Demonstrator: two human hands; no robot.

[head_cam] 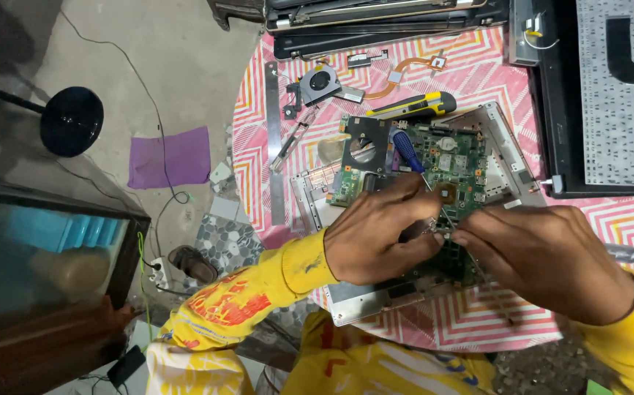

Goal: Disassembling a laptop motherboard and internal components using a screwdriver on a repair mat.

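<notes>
- On the round table with its pink-and-white zigzag cloth (pixel 478 73), a green laptop motherboard (pixel 448 157) lies in a silver chassis tray (pixel 503 135), directly in front of the person.
- Left hand (pixel 383 230) is curled round a blue-handled screwdriver (pixel 407 150); the handle sticks up and away past the knuckles, and the shaft slants down toward the person and to the right, its tip hidden between the two hands.
- Right hand (pixel 544 260) rests low on the board's near edge, fingers pressed together and pinched at the tips; whatever small part they grip is too small to make out.
- Both hands meet over the board's near right part; the left hand sits slightly farther up the board than the right.
- Beyond the board lie a yellow-and-black utility knife (pixel 415 106), a small cooling fan (pixel 320 82) and a metal ruler (pixel 273 139), all well apart from the hands.
- A dark keyboard panel (pixel 617 95) fills the far right.
</notes>
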